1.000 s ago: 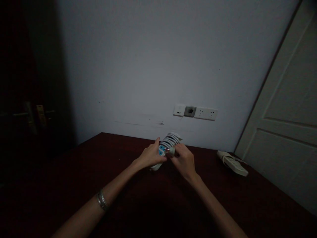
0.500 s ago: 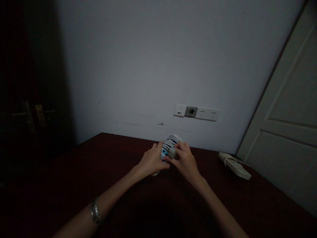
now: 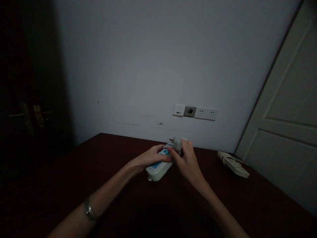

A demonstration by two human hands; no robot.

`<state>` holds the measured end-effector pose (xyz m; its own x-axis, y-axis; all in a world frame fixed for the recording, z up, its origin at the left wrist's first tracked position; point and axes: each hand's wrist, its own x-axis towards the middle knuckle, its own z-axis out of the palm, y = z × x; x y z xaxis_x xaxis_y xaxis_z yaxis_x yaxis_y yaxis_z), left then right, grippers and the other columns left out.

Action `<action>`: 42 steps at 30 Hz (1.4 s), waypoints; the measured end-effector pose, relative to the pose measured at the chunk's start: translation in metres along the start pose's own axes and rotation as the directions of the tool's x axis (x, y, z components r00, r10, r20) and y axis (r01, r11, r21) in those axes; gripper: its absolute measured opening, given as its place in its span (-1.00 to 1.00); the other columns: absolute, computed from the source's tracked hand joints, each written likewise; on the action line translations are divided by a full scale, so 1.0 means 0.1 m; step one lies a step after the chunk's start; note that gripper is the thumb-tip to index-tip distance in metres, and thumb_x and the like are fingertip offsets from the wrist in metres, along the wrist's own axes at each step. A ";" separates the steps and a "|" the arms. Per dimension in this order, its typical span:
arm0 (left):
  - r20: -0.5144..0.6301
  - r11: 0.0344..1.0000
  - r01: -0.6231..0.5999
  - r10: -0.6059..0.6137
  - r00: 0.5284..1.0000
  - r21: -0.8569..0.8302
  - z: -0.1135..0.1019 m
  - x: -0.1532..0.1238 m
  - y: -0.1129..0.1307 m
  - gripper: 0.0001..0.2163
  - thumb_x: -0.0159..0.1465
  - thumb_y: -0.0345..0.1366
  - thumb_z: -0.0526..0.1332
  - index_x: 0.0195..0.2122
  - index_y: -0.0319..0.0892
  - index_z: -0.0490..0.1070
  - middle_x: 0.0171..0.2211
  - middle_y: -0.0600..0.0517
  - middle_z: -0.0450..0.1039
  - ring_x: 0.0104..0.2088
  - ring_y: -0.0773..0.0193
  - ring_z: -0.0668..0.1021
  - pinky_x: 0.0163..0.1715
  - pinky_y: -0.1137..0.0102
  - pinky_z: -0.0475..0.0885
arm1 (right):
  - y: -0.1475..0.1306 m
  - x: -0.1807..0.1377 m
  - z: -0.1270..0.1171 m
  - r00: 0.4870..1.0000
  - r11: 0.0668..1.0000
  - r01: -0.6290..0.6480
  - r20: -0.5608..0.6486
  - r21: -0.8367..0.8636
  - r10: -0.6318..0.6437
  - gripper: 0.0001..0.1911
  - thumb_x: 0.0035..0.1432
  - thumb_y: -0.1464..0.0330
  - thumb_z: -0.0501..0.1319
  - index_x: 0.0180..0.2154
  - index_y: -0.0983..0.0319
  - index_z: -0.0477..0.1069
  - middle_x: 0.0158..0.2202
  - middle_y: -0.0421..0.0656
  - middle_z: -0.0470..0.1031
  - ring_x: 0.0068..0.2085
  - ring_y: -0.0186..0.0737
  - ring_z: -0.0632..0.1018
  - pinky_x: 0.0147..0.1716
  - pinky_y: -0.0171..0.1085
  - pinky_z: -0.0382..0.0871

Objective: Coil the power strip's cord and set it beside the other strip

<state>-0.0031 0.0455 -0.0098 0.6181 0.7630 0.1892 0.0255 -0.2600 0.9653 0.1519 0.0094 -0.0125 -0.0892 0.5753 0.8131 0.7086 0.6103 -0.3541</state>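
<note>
A white power strip point(image 3: 158, 168) with blue sockets lies on the dark red table point(image 3: 74, 172), its cord wound round its far end. My left hand point(image 3: 148, 158) is closed over the strip's middle. My right hand point(image 3: 187, 158) pinches the grey plug point(image 3: 177, 144) at the end of the cord, just above the strip's far end. A bracelet sits on my left wrist.
A second white power strip point(image 3: 233, 164) with its cord lies at the table's right rear, near a white door point(image 3: 284, 132). Wall sockets point(image 3: 195, 112) are set in the white wall behind. A dark door with a handle point(image 3: 29, 115) stands at the left.
The strip has been lowered and tilted flat so more of its body shows. My right hand has lifted the plug up and to the right, off the wound cord.
</note>
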 end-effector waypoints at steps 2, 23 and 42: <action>-0.015 1.000 0.021 -0.022 1.000 -0.012 0.01 -0.01 0.01 -0.60 0.00 -0.33 0.27 -0.09 -0.24 0.37 -0.18 -0.05 0.47 -0.22 0.23 0.50 -0.22 0.38 0.36 | -0.02 0.00 -0.02 0.999 0.999 -0.012 0.035 0.041 0.011 -0.73 0.21 0.13 0.02 -0.30 0.20 0.26 -0.28 -0.11 0.31 -0.18 -0.15 0.30 -0.16 -0.15 0.28; -0.308 0.605 -0.058 0.483 0.820 0.794 0.10 -0.21 0.23 -0.29 0.05 -0.47 0.16 0.22 -0.04 -0.07 0.14 -0.08 0.18 0.06 0.05 0.35 0.00 0.13 0.31 | -0.18 0.03 -0.17 0.959 0.845 0.272 0.200 -0.462 -0.200 -0.77 0.24 0.24 0.00 -0.29 0.26 0.29 -0.24 0.00 0.35 -0.25 -0.09 0.40 -0.47 -0.20 0.37; -0.334 0.506 0.021 0.537 0.775 0.862 0.28 -0.26 0.23 -0.26 0.07 -0.48 0.10 0.25 -0.01 -0.21 0.10 -0.09 0.14 0.02 0.08 0.37 -0.06 0.21 0.37 | -0.25 -0.02 -0.15 0.985 0.864 0.173 0.087 -0.472 -0.149 -0.75 0.27 0.23 -0.06 -0.28 0.24 0.26 -0.27 -0.06 0.39 -0.42 -0.22 0.47 -0.68 -0.34 0.13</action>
<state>0.0031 0.0032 0.0023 0.2305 0.6492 0.7249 0.7035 -0.6259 0.3368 0.1445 -0.0151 0.0018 -0.2546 0.5230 0.8134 0.9277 0.3697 0.0527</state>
